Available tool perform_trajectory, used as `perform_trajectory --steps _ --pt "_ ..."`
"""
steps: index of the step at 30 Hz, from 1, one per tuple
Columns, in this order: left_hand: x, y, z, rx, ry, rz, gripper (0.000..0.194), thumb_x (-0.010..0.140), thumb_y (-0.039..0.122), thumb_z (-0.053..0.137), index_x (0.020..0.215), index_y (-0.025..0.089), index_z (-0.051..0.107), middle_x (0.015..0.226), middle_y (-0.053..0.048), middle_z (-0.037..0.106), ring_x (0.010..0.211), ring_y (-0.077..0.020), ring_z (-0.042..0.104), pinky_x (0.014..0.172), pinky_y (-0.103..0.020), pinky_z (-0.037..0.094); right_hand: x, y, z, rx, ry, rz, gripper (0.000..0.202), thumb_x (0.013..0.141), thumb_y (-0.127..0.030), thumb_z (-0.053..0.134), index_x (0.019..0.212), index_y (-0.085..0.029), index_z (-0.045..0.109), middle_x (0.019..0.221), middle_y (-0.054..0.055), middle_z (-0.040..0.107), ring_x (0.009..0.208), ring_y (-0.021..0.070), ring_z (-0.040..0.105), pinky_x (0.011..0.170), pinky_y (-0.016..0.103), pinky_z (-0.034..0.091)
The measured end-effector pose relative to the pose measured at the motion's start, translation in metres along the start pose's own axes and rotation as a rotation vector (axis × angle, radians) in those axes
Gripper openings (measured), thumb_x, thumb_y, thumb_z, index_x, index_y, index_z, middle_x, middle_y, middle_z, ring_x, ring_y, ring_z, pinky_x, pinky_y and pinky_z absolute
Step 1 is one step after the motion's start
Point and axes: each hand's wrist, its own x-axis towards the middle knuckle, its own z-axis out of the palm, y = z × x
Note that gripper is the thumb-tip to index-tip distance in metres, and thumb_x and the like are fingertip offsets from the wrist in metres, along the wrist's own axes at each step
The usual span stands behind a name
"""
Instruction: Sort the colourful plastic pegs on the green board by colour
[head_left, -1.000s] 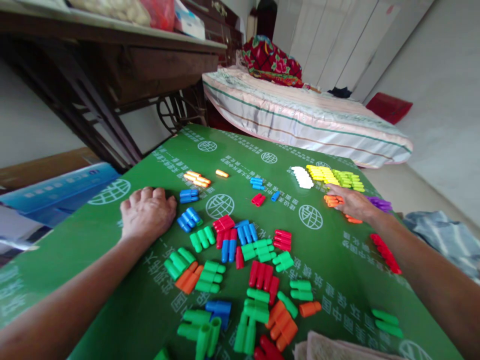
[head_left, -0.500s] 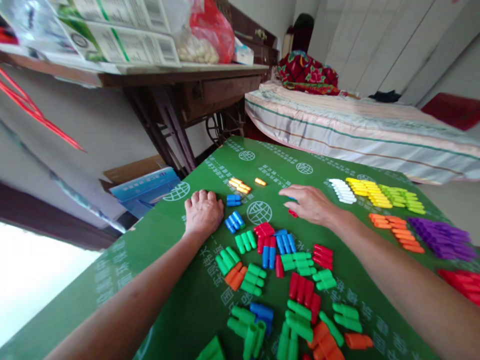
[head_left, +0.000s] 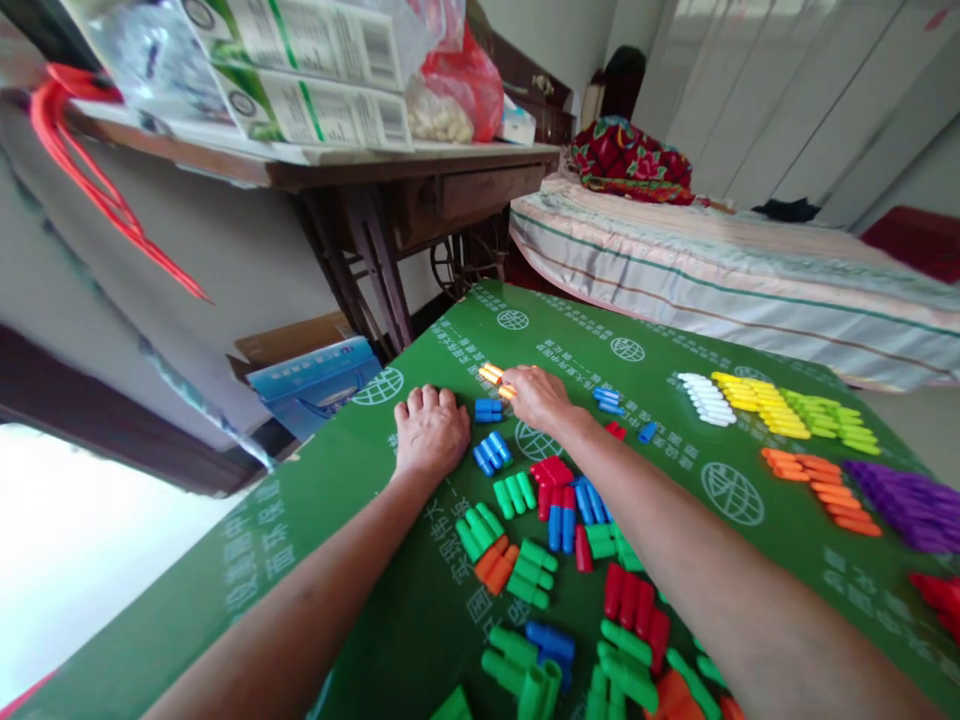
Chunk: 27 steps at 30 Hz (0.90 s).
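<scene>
My left hand [head_left: 431,430] rests on the green board [head_left: 420,350] with its fingers curled under; nothing shows in it. Close to its right lie two groups of short blue bullet-shaped plastic pegs [head_left: 492,454]. My right hand [head_left: 535,396] reaches across to the small light-orange pegs [head_left: 491,373]. Thumb and fingers close on a light-orange peg [head_left: 508,392] at the edge of that group; the hand hides part of the board there. Green pegs [head_left: 514,494], red pegs [head_left: 551,472] and orange pegs [head_left: 496,565] lie grouped nearer me, partly behind my right forearm.
Rows of white pegs [head_left: 706,399], yellow pegs [head_left: 761,404], lime pegs [head_left: 825,418], orange pegs [head_left: 821,490] and purple pegs [head_left: 904,505] lie at the right. A desk [head_left: 420,180] with boxes and bags stands at the left. Behind the board is a bed [head_left: 712,260].
My right hand has moved left from the small blue and red pegs to the light-orange pegs, uncovering blue pegs. My left hand stays on the board. The view has shifted slightly.
</scene>
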Motion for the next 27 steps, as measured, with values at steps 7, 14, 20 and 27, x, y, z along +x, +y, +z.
perform_trajectory --steps 7,14,20,27 --pt "0.004 0.002 -0.008 -0.021 -0.026 -0.006 0.049 0.087 0.040 0.024 0.109 0.011 0.057 0.119 -0.021 0.055 0.119 -0.0370 0.043 0.096 -0.051 0.037 -0.015 0.010 -0.008 -0.027 -0.035 0.019 0.029 0.084 -0.013 0.047 0.101 -0.019 0.069 0.111 0.012 0.067 0.102 0.0232 0.063 0.081 0.033 0.048" --pt "0.009 0.004 -0.022 -0.022 -0.095 0.004 0.056 0.087 0.045 0.018 0.110 0.010 0.055 0.122 -0.022 0.053 0.121 -0.0387 0.041 0.098 -0.053 0.037 -0.029 0.017 -0.026 -0.014 -0.021 -0.023 0.026 0.083 -0.015 0.051 0.100 -0.023 0.069 0.108 0.006 0.068 0.099 0.0200 0.062 0.077 0.028 0.046" --pt "0.012 0.005 -0.021 -0.010 -0.126 -0.013 0.057 0.087 0.047 0.017 0.110 0.010 0.054 0.124 -0.021 0.051 0.122 -0.0379 0.040 0.100 -0.052 0.036 -0.141 0.109 -0.047 0.052 0.189 -0.046 0.022 0.085 -0.015 0.053 0.098 -0.022 0.069 0.102 0.004 0.067 0.099 0.0192 0.060 0.085 0.030 0.044" --pt "0.015 0.006 -0.019 0.004 -0.149 -0.014 0.060 0.087 0.048 0.014 0.113 0.010 0.053 0.127 -0.021 0.048 0.125 -0.0387 0.037 0.101 -0.053 0.035 -0.268 0.221 -0.024 -0.036 0.183 0.187 0.032 0.081 -0.014 0.055 0.107 -0.025 0.070 0.108 0.006 0.070 0.104 0.0231 0.062 0.095 0.038 0.047"
